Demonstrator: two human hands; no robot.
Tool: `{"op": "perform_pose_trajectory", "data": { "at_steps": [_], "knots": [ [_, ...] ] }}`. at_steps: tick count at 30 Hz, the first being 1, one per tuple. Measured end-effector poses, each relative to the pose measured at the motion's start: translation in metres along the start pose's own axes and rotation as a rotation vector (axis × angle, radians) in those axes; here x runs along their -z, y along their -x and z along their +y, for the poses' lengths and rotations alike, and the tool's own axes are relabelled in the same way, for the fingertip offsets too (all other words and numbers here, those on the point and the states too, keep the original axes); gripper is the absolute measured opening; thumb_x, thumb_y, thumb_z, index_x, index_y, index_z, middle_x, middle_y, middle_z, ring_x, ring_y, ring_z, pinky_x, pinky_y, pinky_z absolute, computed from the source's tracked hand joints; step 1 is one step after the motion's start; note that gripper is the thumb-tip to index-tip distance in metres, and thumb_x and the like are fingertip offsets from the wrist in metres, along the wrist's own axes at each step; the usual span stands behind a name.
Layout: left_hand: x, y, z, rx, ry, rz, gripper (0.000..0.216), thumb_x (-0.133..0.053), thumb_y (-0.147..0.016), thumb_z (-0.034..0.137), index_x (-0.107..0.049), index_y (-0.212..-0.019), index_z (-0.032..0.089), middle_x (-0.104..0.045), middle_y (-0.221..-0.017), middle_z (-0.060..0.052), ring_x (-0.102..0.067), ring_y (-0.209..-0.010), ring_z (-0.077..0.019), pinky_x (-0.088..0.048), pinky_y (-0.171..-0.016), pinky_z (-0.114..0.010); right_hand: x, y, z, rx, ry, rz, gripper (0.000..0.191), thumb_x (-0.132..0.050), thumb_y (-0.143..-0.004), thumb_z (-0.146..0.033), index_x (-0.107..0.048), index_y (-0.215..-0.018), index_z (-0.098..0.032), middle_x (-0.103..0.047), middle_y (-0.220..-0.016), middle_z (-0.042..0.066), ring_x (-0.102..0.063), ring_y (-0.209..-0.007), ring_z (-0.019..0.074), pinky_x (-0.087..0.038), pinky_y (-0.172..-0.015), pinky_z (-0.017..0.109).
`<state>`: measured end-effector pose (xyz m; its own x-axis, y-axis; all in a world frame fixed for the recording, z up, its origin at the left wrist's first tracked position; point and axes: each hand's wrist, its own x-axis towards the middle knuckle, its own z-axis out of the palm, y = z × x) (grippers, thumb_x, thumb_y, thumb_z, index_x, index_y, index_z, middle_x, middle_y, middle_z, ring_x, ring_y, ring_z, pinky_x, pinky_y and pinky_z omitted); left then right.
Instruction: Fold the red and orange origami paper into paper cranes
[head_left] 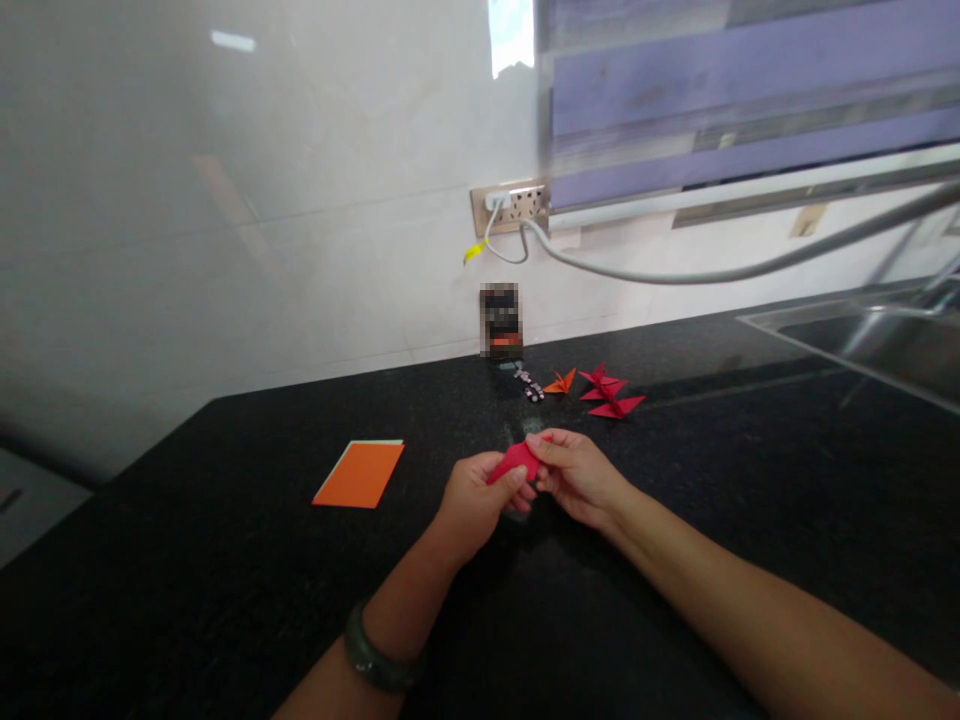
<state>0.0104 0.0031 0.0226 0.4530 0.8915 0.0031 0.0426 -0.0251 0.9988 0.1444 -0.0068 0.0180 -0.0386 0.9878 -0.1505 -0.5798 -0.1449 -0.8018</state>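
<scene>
A small folded piece of red paper (514,461) is held just above a black stone counter (225,590). My left hand (475,504) pinches its left end between thumb and fingers. My right hand (576,474) grips its right end, fingers curled over the top. The two hands meet at the paper near the middle of the counter. A dark green bangle (373,660) sits on my left wrist.
A stack of orange paper sheets (360,473) lies flat to the left. Behind the hands lie an orange folded figure (561,381), two red folded figures (609,393) and a small patterned object (530,384). A wall socket (514,206) with a white cable and a sink (870,335) are at the back right.
</scene>
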Motion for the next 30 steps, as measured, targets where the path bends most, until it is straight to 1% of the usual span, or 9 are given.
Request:
{"op": "perform_pose_trajectory", "data": {
  "at_steps": [3, 8, 14, 17, 18, 20, 22, 24, 30],
  "knots": [
    [0.000, -0.001, -0.003, 0.037, 0.010, 0.018, 0.028, -0.056, -0.072, 0.038, -0.058, -0.069, 0.011, -0.060, -0.052, -0.002, -0.053, -0.041, -0.0087, -0.041, -0.043, -0.019, 0.002, -0.001, -0.002, 0.008, -0.012, 0.024, 0.027, -0.077, -0.052, -0.030, -0.058, -0.058, -0.012, -0.052, -0.036, -0.004, -0.045, -0.030, 0.0032, -0.041, -0.032, 0.011],
    [-0.002, -0.003, -0.005, 0.073, 0.050, 0.129, 0.037, -0.051, -0.073, 0.047, -0.054, -0.064, 0.012, -0.056, -0.043, 0.000, -0.048, -0.035, -0.0080, -0.037, -0.038, -0.018, 0.005, -0.004, -0.006, 0.059, -0.028, 0.084, 0.028, -0.078, -0.051, -0.029, -0.058, -0.059, -0.012, -0.052, -0.037, -0.005, -0.044, -0.030, 0.0031, -0.043, -0.032, 0.011],
    [-0.003, -0.003, -0.004, -0.014, 0.022, 0.307, 0.036, -0.048, -0.075, 0.046, -0.053, -0.060, 0.013, -0.053, -0.043, 0.002, -0.046, -0.037, -0.0067, -0.036, -0.040, -0.018, 0.005, -0.006, -0.007, 0.072, -0.023, 0.136, 0.027, -0.077, -0.053, -0.030, -0.057, -0.059, -0.013, -0.051, -0.038, -0.005, -0.043, -0.032, 0.0023, -0.044, -0.034, 0.011],
    [-0.002, -0.005, -0.005, -0.093, -0.032, 0.386, 0.033, -0.052, -0.073, 0.045, -0.057, -0.065, 0.014, -0.058, -0.053, 0.000, -0.052, -0.047, -0.0088, -0.041, -0.048, -0.020, 0.005, -0.006, -0.006, 0.113, 0.059, 0.168, 0.027, -0.076, -0.053, -0.031, -0.057, -0.059, -0.013, -0.052, -0.038, -0.005, -0.044, -0.032, 0.0030, -0.042, -0.034, 0.012],
    [-0.001, -0.005, -0.006, -0.118, -0.041, 0.379, 0.030, -0.055, -0.071, 0.044, -0.058, -0.071, 0.014, -0.061, -0.059, -0.001, -0.055, -0.053, -0.0100, -0.043, -0.052, -0.021, 0.005, -0.006, -0.006, 0.132, 0.102, 0.163, 0.027, -0.076, -0.053, -0.032, -0.057, -0.059, -0.013, -0.053, -0.038, -0.005, -0.045, -0.032, 0.0033, -0.041, -0.034, 0.013],
    [0.001, -0.006, -0.008, -0.133, -0.067, 0.282, 0.029, -0.061, -0.067, 0.039, -0.061, -0.081, 0.014, -0.064, -0.068, -0.003, -0.059, -0.061, -0.0124, -0.044, -0.058, -0.023, 0.004, -0.004, -0.005, 0.156, 0.189, 0.119, 0.027, -0.076, -0.053, -0.032, -0.057, -0.058, -0.013, -0.054, -0.040, -0.004, -0.046, -0.033, 0.0037, -0.039, -0.034, 0.013],
    [0.002, -0.006, -0.010, -0.109, -0.116, 0.142, 0.026, -0.062, -0.068, 0.035, -0.062, -0.078, 0.012, -0.065, -0.067, -0.004, -0.058, -0.060, -0.0130, -0.044, -0.057, -0.023, 0.004, -0.002, -0.003, 0.160, 0.255, 0.061, 0.026, -0.075, -0.054, -0.031, -0.057, -0.057, -0.012, -0.056, -0.043, -0.003, -0.046, -0.034, 0.0036, -0.038, -0.036, 0.014],
    [0.001, -0.005, -0.011, -0.088, -0.160, 0.061, 0.023, -0.058, -0.071, 0.034, -0.064, -0.072, 0.011, -0.064, -0.063, -0.005, -0.057, -0.055, -0.0125, -0.044, -0.055, -0.023, 0.003, -0.001, -0.001, 0.163, 0.287, 0.021, 0.025, -0.074, -0.056, -0.030, -0.058, -0.059, -0.012, -0.058, -0.046, -0.003, -0.047, -0.036, 0.0035, -0.037, -0.037, 0.015],
    [-0.002, -0.003, -0.009, -0.065, -0.116, 0.098, 0.016, -0.059, -0.069, 0.027, -0.063, -0.065, 0.012, -0.064, -0.058, -0.004, -0.058, -0.054, -0.0132, -0.046, -0.055, -0.024, -0.002, 0.004, 0.004, 0.167, 0.325, -0.080, 0.024, -0.073, -0.059, -0.031, -0.056, -0.063, -0.014, -0.058, -0.047, -0.004, -0.051, -0.040, 0.0070, -0.035, -0.038, 0.017]
  ]
}}
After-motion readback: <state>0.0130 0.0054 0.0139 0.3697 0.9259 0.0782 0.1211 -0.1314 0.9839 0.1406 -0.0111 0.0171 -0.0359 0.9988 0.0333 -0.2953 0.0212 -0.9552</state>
